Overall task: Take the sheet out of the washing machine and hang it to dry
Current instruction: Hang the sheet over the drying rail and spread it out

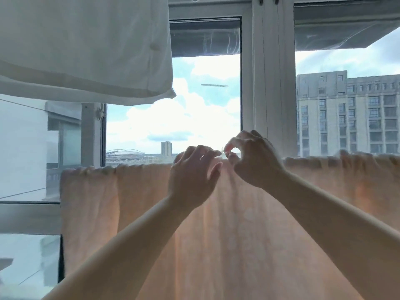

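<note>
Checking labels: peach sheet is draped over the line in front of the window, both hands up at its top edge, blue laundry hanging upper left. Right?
One slip: the laundry hanging upper left is white, not blue. The rest holds in the head view: the peach sheet is draped over the line in front of the window, with the left hand and right hand up at its top edge.

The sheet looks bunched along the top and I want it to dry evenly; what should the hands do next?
Probably draw the hands apart along the top edge: the left hand and right hand meet mid-sheet, where folds gather.
</note>
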